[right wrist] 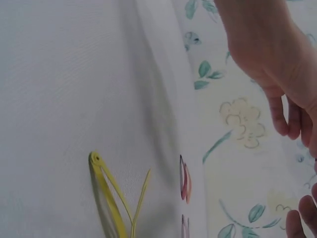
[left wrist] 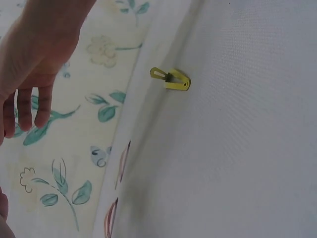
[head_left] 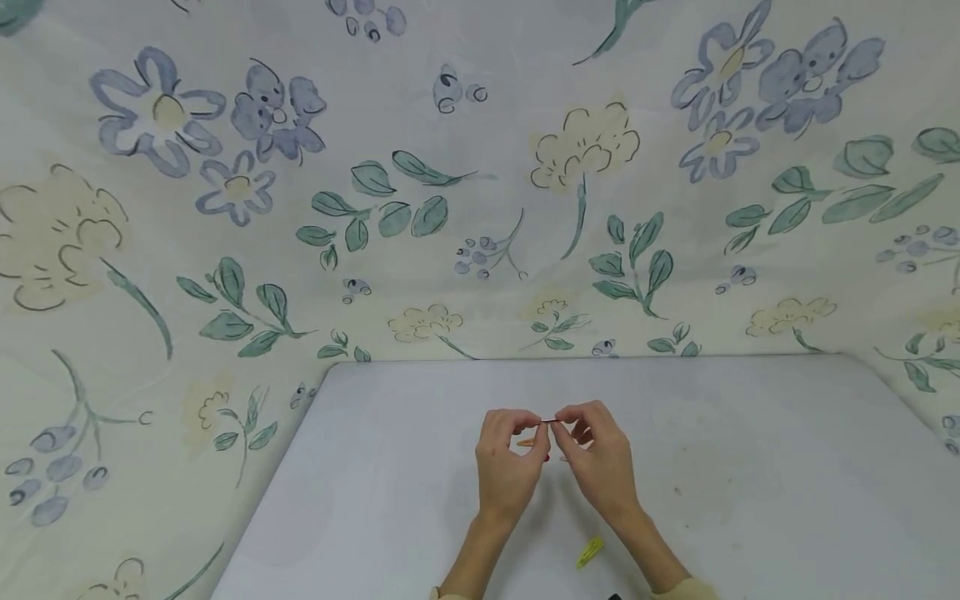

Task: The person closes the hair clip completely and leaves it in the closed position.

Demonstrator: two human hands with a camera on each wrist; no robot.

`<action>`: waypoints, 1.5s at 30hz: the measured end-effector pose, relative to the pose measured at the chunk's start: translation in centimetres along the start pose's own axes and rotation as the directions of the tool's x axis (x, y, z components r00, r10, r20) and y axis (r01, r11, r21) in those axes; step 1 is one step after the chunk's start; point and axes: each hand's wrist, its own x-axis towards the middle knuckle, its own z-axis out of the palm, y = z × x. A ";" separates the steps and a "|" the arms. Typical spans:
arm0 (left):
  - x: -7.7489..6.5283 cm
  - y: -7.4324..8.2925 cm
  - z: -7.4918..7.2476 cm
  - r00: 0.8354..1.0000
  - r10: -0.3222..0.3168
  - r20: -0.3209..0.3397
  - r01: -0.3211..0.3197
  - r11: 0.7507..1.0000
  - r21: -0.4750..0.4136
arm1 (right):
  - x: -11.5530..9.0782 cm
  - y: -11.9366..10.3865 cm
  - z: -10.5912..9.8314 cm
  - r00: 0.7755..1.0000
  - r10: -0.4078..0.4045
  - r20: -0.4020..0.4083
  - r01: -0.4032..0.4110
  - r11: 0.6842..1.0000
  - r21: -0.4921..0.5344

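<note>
Both hands meet over the white table, fingertips close together. Between them a thin dark red hair clip (head_left: 550, 421) is seen edge-on. The left hand (head_left: 510, 467) pinches one end between thumb and forefinger; the right hand (head_left: 600, 458) pinches the other. Much of the clip is hidden by fingertips. Below the wrists lies a yellow snap hair clip (head_left: 589, 552), its parts sprung apart in the right wrist view. An orange clip (head_left: 527, 442) shows through the gap in the left hand's fingers. In the left wrist view, the right hand's (left wrist: 34, 64) other fingers hang free.
Two reddish clips, one pinkish red (right wrist: 184, 181) and one paler (right wrist: 185, 225), lie near the table's far side in the right wrist view. A small black thing (head_left: 615, 597) shows at the bottom edge. Floral cloth (head_left: 495, 208) rises behind the white table (head_left: 360, 483).
</note>
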 end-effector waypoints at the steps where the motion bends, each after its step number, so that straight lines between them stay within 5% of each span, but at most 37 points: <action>1: 0.0 0.0 0.1 1.000 0.005 -0.010 -0.005 1.000 0.002 | 0.0 0.1 0.1 1.000 -0.005 -0.008 0.005 1.000 0.005; 15: -0.3 -0.5 0.4 1.000 0.009 -0.018 -0.009 1.000 0.013 | -0.2 0.7 0.7 0.997 -0.040 -0.069 0.040 0.999 0.003; 35: 0.3 -0.5 0.0 0.998 0.016 0.057 -0.013 0.999 -0.049 | 0.1 0.3 0.1 1.000 0.019 -0.010 -0.019 0.998 0.059; 45: 0.2 -0.7 -0.3 0.996 -0.033 0.086 0.039 0.997 -0.069 | 0.1 0.5 -0.1 0.997 0.047 0.054 -0.051 0.996 0.077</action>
